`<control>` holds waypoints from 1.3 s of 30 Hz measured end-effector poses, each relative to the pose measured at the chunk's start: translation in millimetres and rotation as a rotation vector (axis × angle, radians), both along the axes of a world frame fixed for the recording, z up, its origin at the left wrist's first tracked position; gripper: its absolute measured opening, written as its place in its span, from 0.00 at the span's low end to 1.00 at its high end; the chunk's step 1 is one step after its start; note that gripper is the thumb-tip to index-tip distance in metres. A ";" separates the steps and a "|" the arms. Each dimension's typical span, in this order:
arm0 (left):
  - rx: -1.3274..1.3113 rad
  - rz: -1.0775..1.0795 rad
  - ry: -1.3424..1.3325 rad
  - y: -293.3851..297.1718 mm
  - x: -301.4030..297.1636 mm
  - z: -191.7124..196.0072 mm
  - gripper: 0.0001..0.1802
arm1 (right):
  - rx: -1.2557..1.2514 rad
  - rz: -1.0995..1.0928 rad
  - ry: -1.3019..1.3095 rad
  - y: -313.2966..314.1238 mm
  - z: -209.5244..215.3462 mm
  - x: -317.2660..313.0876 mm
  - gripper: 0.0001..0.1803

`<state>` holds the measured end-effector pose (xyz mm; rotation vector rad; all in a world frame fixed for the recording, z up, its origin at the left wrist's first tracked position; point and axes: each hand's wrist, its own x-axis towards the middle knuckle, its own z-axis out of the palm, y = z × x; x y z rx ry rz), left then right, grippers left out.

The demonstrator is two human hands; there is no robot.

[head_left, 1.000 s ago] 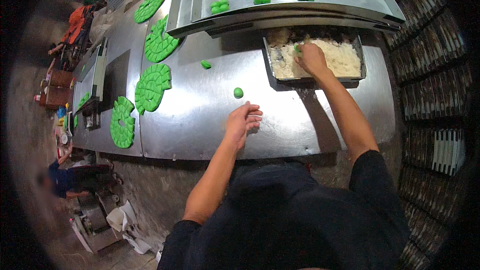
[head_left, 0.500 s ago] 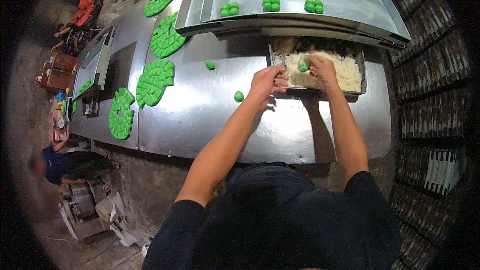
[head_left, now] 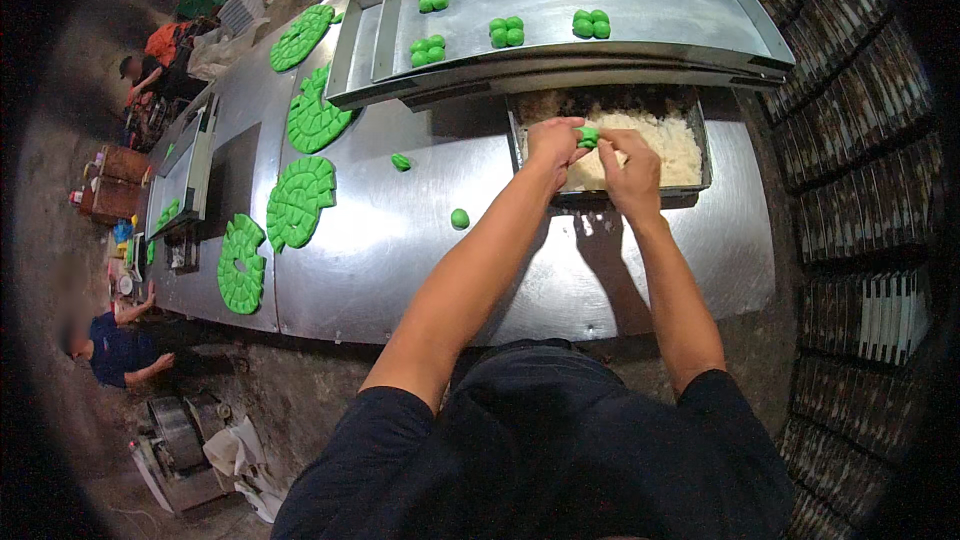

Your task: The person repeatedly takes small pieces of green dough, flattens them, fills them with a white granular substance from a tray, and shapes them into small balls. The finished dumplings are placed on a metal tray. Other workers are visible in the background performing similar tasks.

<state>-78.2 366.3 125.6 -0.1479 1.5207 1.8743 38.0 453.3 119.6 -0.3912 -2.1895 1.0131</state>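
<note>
A small piece of green dough (head_left: pixel 588 137) is pinched between my two hands, above a metal box (head_left: pixel 704 130) of white crumbly filling (head_left: pixel 668 148). My left hand (head_left: pixel 553 150) closes around the dough from the left. From the right, the fingertips of my right hand (head_left: pixel 632 172) press its edge; whether filling lies inside the dough is hidden by my fingers. To the left on the metal table (head_left: pixel 380 270) lie a green dough ball (head_left: pixel 459 218) and a smaller green piece (head_left: pixel 401 162).
Behind the box stands a long metal tray (head_left: pixel 650 0) with several clusters of green balls (head_left: pixel 591 23). Flat rings of cut green dough (head_left: pixel 301 202) lie at left, near another tray (head_left: pixel 190 170). Racks (head_left: pixel 850 120) line the right. A co-worker (head_left: pixel 125 345) stands at far left.
My right hand has lifted from the filling toward my left hand, and both now meet on the green dough. The view has shifted slightly; another person's hands now show beyond the long tray.
</note>
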 end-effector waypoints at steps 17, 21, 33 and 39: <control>0.139 -0.007 0.060 -3.3 28.4 75.3 0.09 | -0.004 -0.072 0.201 -2.4 52.6 -1.3 0.12; 0.114 0.029 0.092 -3.2 26.6 80.7 0.09 | 0.233 0.013 0.310 -11.4 53.7 -1.1 0.14; 0.110 0.005 0.559 -18.7 53.2 97.7 0.13 | 0.350 -0.081 0.421 -24.3 89.8 16.5 0.11; 0.218 -0.068 0.386 -42.7 50.2 108.6 0.16 | 0.138 -0.078 0.381 -39.4 105.4 17.8 0.11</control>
